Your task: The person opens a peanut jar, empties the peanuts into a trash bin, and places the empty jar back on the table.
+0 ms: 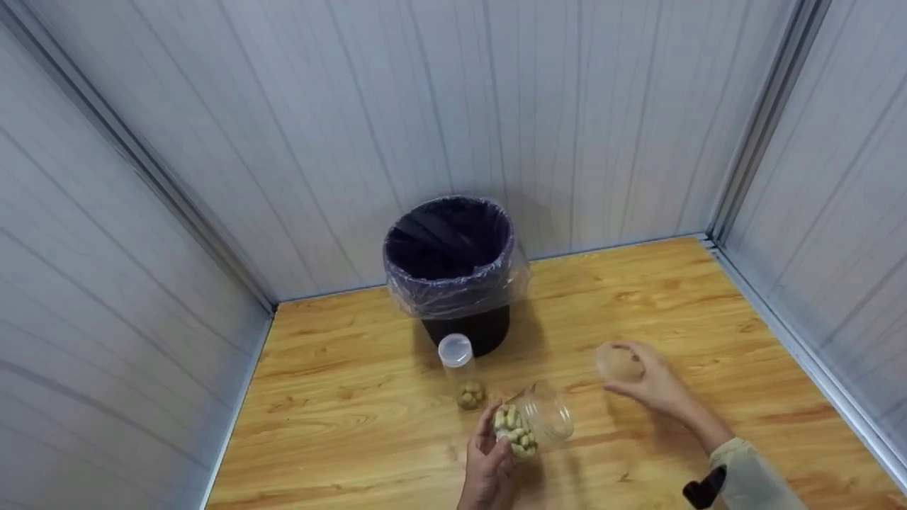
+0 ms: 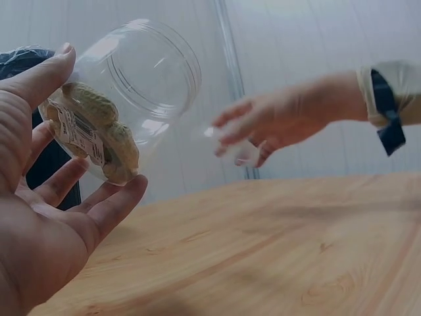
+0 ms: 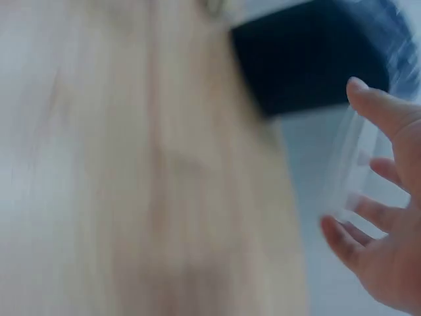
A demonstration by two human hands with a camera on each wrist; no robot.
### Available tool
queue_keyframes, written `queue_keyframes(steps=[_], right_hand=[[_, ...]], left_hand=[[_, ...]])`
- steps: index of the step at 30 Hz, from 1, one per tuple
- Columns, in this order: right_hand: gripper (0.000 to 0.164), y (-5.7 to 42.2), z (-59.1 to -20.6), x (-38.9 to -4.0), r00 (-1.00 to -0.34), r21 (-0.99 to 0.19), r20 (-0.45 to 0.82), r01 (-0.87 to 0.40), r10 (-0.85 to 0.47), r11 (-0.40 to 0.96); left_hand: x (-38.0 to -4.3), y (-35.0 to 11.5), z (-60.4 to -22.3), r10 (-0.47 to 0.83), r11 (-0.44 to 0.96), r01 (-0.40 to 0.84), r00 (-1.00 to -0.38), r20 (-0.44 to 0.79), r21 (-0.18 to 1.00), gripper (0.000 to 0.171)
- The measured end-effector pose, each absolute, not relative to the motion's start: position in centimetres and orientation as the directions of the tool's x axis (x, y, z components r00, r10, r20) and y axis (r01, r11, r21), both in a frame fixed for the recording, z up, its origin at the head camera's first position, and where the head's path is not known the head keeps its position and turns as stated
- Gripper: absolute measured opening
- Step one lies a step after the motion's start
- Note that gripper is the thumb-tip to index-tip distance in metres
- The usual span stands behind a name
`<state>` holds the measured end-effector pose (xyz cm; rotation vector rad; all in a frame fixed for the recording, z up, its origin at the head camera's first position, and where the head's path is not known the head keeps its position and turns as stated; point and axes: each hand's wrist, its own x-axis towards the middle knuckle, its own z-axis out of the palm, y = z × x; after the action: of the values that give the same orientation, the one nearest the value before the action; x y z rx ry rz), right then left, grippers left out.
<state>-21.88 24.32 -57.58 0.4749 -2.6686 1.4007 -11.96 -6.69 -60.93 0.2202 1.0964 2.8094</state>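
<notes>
My left hand (image 1: pixel 485 464) grips a clear plastic jar (image 1: pixel 551 414) by its base end, fingers and thumb round it. The jar is tipped sideways, its uncovered mouth facing right. Unshelled peanuts (image 2: pixel 92 108) lie in its lower end, behind a printed label (image 2: pixel 77 135). Off to the right, above the table, my right hand (image 1: pixel 655 382) holds a round translucent lid (image 1: pixel 615 363) by its edge between thumb and fingers. In the right wrist view the lid (image 3: pixel 355 161) is blurred. The two hands are apart.
A second, narrower clear jar (image 1: pixel 457 370) stands upright with a whitish lid and some peanuts at its bottom. Right behind it is a black bin (image 1: pixel 471 327) lined with a purplish plastic bag (image 1: pixel 453 289). Pale panel walls (image 1: pixel 460 106) enclose the wooden table (image 1: pixel 333 425).
</notes>
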Motion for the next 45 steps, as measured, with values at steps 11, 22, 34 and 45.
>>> queue_keyframes(steps=[11,22,34,45], right_hand=[[0.073,32.7,-59.8,-27.3,-0.972,-0.636,0.211,-0.220,-0.107,0.740],[0.074,35.3,-60.3,-30.3,-0.989,-0.572,0.081,-0.150,-0.127,0.807],[0.090,35.1,-61.6,-30.1,-0.992,-0.509,0.001,-0.110,-0.127,0.854],[0.065,26.8,-53.6,-32.2,-0.938,-0.536,0.291,-0.324,-0.190,0.780]], left_hand=[[-11.6,-6.6,-61.0,0.122,-0.734,-0.038,-0.990,0.076,0.678,0.050],[-10.9,-6.5,-61.0,0.085,-0.723,-0.036,-0.996,0.037,0.690,0.055],[-10.4,-6.0,-60.9,0.092,-0.716,-0.075,-0.996,-0.012,0.694,0.059],[-10.9,-6.2,-61.0,0.104,-0.706,-0.065,-0.995,0.013,0.705,0.051]])
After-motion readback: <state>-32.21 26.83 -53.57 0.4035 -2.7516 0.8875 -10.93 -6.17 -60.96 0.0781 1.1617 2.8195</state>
